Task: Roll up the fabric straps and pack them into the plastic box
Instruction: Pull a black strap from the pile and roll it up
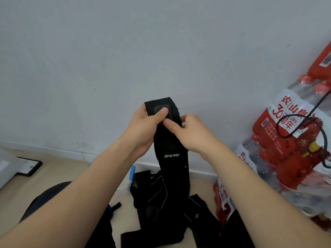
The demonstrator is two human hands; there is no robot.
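A long black fabric strap (171, 145) with a white logo hangs upright in front of me, its lower end trailing to the floor. My left hand (143, 129) grips its top end, thumb pressed on a grey patch. My right hand (191, 133) pinches the strap just below, thumb across its front. Several more black straps (161, 208) lie heaped on the floor beneath. A clear plastic box (5, 165) shows only partly at the left edge.
A wall stands close ahead. Shrink-wrapped packs of red-labelled water bottles (290, 140) with a black cable over them fill the right side. A black-framed flat item (28, 166) lies at left, a blue-and-white object (131, 176) near the skirting.
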